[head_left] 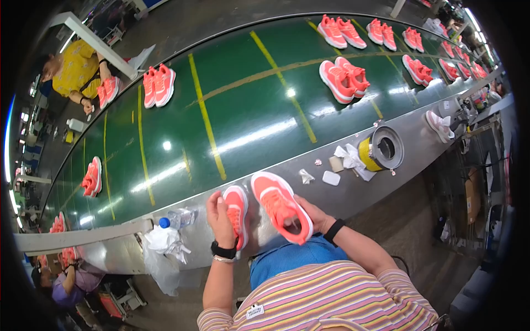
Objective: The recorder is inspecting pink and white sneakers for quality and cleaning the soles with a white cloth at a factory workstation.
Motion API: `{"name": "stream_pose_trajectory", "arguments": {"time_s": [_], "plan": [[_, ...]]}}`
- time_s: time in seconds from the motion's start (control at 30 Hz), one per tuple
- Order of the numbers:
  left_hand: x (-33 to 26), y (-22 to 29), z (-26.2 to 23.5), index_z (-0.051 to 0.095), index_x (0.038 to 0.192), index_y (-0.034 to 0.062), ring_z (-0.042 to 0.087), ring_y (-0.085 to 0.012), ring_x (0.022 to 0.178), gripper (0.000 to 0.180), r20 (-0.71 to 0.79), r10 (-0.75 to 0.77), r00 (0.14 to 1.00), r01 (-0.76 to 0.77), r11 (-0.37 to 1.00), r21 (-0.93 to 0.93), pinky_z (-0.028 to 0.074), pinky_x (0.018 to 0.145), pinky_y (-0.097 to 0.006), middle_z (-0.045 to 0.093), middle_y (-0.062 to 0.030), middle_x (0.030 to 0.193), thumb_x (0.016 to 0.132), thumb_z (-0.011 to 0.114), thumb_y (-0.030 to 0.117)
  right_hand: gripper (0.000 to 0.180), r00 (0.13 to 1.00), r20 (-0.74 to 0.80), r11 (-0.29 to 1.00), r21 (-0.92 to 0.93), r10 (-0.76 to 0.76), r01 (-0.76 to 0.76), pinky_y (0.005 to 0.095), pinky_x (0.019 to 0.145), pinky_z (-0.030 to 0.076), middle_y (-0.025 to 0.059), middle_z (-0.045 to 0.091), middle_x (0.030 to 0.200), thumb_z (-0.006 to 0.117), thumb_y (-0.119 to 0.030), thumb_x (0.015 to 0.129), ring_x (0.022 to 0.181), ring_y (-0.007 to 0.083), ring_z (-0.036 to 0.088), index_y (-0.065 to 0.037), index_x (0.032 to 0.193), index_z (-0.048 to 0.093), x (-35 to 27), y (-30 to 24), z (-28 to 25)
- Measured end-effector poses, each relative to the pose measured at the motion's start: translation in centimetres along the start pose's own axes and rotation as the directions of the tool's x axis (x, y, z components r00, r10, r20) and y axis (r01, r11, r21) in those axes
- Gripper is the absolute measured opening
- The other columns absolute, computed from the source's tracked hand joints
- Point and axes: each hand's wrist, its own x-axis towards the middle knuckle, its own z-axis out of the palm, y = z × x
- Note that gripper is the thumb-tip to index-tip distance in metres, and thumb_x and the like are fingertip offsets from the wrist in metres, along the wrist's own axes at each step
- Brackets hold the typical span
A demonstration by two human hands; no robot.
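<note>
My right hand [314, 214] is closed around the side of a coral sneaker [276, 202] with a white sole, tilted above the metal ledge. The sneaker's toe points up and to the left, and its open collar faces me. My left hand [218, 220] is beside a matching coral sneaker [237, 214] on the ledge. Its thumb lies close along that shoe's left side, while the loosely curved fingers are apart on the far side from the shoe. Whether the hand touches the shoe I cannot tell. Both wrists wear black bands.
Beyond the metal ledge [309, 196] runs a green conveyor belt [237, 121] carrying several pairs of coral sneakers. A yellow-and-grey round tin [385, 150], white scraps, a water bottle [178, 218] and crumpled tissue [165, 243] are on the ledge. Across the belt a person in yellow [77, 69] handles shoes.
</note>
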Motion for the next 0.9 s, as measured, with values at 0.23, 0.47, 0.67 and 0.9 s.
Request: {"name": "stream_pose_trajectory", "arguments": {"time_s": [0.23,0.47,0.67,0.9], "plan": [[-2.1,-6.3,-12.9,0.036,0.131,0.002,0.047,-0.0202,0.112,0.056,0.246,-0.194,0.95,0.106,0.937,0.333,0.039,0.094,-0.033,0.048,-0.0122,0.121,0.079,0.054,0.005,0.036,0.926,-0.155,0.581,-0.81,-0.346,0.081,0.0302,0.077,0.048,0.0107,0.061,0.101,0.047,-0.03,0.093,0.089,0.017,0.06,0.0,0.111,0.053,3.7,2.4,-2.8],[-3.2,-9.8,-10.0,0.042,0.121,0.0001,0.06,-0.0159,0.082,0.045,0.229,-0.155,0.961,0.057,0.922,0.384,0.05,0.068,-0.029,0.06,-0.0098,0.093,0.077,0.055,0.006,0.069,0.922,0.022,0.192,-0.976,-0.386,0.104,0.0302,0.088,0.043,0.0113,0.052,0.112,0.062,-0.02,0.085,0.103,0.0155,0.05,-0.003,0.138,0.023,0.5,4.4,-3.7],[-3.6,-14.8,-7.2,0.044,0.114,-0.0013,0.064,-0.0331,0.074,0.043,0.219,0.121,0.968,-0.223,0.817,0.532,0.051,0.067,-0.037,0.063,-0.0213,0.082,0.073,0.053,0.008,0.07,0.874,0.039,0.153,-0.98,-0.485,0.129,0.031,0.077,0.049,0.0137,0.055,0.11,0.065,-0.017,0.079,0.093,0.0176,0.058,0.0,0.136,0.027,1.7,6.2,-4.6],[8.8,-7.5,3.4,0.047,0.119,0.0031,0.062,-0.0229,0.084,0.046,0.246,0.119,0.962,-0.18,0.953,0.245,0.048,0.074,-0.032,0.064,-0.0142,0.091,0.074,0.051,0.006,0.062,0.686,0.077,0.011,-0.992,-0.723,0.123,0.0315,0.079,0.048,0.0151,0.054,0.114,0.062,-0.017,0.08,0.097,0.0211,0.057,-0.007,0.135,0.033,7.8,-5.9,-0.6]]}}
